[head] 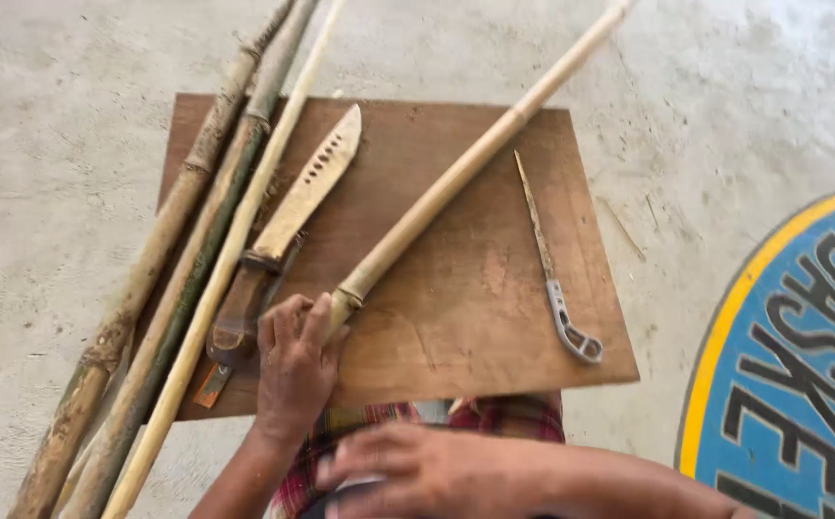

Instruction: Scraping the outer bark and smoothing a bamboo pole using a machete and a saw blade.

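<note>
On the concrete floor [72, 144] lies a brown wooden board [466, 317], and right at its near edge the left hand [294, 370] is closed around the end of a pale bamboo pole [456, 178] — fingers curled over the cut end, gripping it firmly. The pole runs diagonally up and away to the right, crossing the board and leaving the top of the view. Just beside that hand, to its left, rests a big machete [288, 226] with a row of holes in its blade and a dark wooden handle, flat on the board, its handle end touching the hand's knuckles or very nearly. Further left, three more bamboo poles [182, 259] lie side by side, half on the board, half on the floor — two greenish-brown, one pale. Over on the right side of the board sits a slim metal blade [544, 259] with a looped grey handle, well apart from the gripped pole's end. The right hand [417, 471] is low in view above a checked cloth [504, 415], fingers loosely spread, holding nothing that I can make out. A blue-and-yellow painted floor marking [802, 365] curves in at the right.
</note>
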